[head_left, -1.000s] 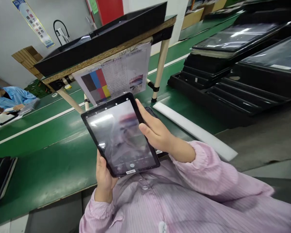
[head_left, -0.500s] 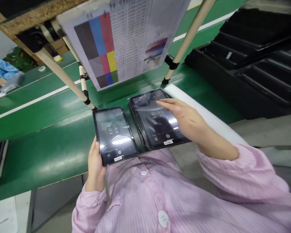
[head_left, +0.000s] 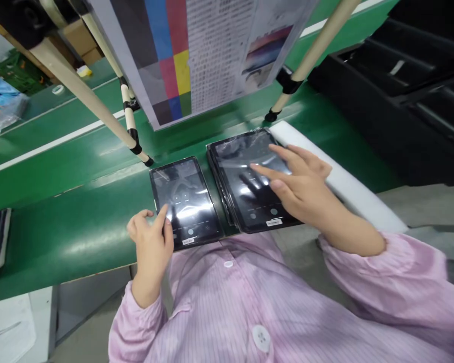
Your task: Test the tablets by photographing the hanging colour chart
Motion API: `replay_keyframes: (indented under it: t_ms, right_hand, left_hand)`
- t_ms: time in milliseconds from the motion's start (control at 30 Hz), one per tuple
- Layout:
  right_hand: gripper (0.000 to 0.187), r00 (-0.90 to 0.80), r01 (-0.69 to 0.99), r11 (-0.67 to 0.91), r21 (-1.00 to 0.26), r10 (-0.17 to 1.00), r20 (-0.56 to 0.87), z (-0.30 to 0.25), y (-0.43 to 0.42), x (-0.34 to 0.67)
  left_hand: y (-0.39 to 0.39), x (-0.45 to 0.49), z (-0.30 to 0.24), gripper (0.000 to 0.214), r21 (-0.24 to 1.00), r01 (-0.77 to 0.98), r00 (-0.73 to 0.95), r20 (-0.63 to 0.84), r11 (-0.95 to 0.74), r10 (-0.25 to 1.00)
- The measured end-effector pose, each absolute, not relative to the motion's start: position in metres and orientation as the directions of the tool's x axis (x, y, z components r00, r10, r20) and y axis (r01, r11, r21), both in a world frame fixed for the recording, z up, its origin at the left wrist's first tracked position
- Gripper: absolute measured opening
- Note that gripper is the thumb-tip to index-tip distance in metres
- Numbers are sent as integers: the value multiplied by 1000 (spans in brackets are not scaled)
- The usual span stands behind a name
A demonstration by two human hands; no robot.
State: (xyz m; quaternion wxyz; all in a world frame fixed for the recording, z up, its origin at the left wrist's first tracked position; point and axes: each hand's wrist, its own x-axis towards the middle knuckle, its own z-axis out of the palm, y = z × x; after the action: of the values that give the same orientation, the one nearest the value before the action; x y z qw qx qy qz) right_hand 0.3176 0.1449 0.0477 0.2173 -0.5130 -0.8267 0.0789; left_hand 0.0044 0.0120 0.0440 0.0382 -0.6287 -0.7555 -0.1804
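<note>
**Two tablets at the near edge of the green belt, a hand on each**

Nearest the body, the left hand (head_left: 151, 237) rests at the near left corner of the smaller tablet (head_left: 187, 201), which lies flat on the green belt (head_left: 79, 227) with its near end right at the belt's near edge. The fingers are loosely curled and the thumb lies on the glass; nothing is gripped. Just beside it to the right, the right hand (head_left: 302, 189) hovers spread over the top of a stack of tablets (head_left: 249, 186), index finger stretched toward the screen; it too holds nothing, and whether the fingertip actually touches cannot be told.

Risks, as a judgement: the smaller tablet and the stack both sit so close to the near edge that a push toward the body could slide either off into the lap. The stack looks wrapped in glossy film, so a sideways press might shift the top unit over the ones beneath.

Room is tight on the right, where a white foam strip (head_left: 348, 186) runs along the stack. Farther back, the slanted rack legs (head_left: 94, 111) and the hanging colour chart (head_left: 196, 55) close off lifting space above the far ends of the screens. The belt lies open to the left. Black trays (head_left: 401, 80) stand well apart at the far right.
</note>
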Motion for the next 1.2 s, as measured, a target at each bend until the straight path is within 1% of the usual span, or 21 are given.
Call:
replay_keyframes:
  t_ms: [67,133,200,267,367,467,600,733,867,1033,1067,1100,1133,1167,1200]
  right_hand:
    - [65,-317,791,455,-409,876,363,50,142,321]
    - [67,-275,787,439,-434,879,390,50,140,325]
    - [65,-246,807,400,-434,897,368,50,139,330]
    - [59,-211,844,340,-414,922,326,49,139,337]
    - [52,-164,888,275,-369,938,305,45,140,346]
    - [48,-146,893,268,-362,932,331,41,141,351]
    - [47,-155,887,285,-364,925,348,33,143,353]
    - [52,-202,871,336,-357,909,364,25,145,355]
    - [58,-126,856,328,-399,882,455,26,143,359]
    - [58,-95,822,329,-465,884,458,23,143,370]
    - [57,-89,798,335,-501,887,452,20,145,373]
    - [57,-77,765,337,-549,894,441,15,147,375]
    - [55,-61,722,325,-611,909,413,10,150,376]
    - [53,-37,661,291,-692,933,358,5,154,377]
    - [52,-13,574,229,-786,963,271,0,158,376]
  left_hand:
    - [23,12,44,38,162,973,-203,236,167,950]
    - [31,17,41,39,115,977,-196,176,177,965]
    - [36,20,38,40,75,983,-179,129,171,975]
    - [37,22,37,41,57,986,-166,139,159,976]
    - [37,25,39,40,72,988,-149,219,136,964]
    - [36,30,42,38,92,992,-102,247,81,964]
    - [37,41,42,36,96,995,-52,221,31,974]
    - [39,51,42,38,90,996,-37,187,20,982]
    - [43,58,41,38,101,995,-33,167,16,985]
    - [47,65,39,39,82,996,-48,134,38,990]
    - [48,68,39,40,105,993,-62,120,49,991]
    - [48,72,40,40,158,986,-67,103,50,992]
    - [48,77,41,41,245,969,-57,79,36,995]
    - [49,83,42,45,363,932,-34,46,15,998]
    - [50,90,42,50,501,866,0,6,-3,1000]
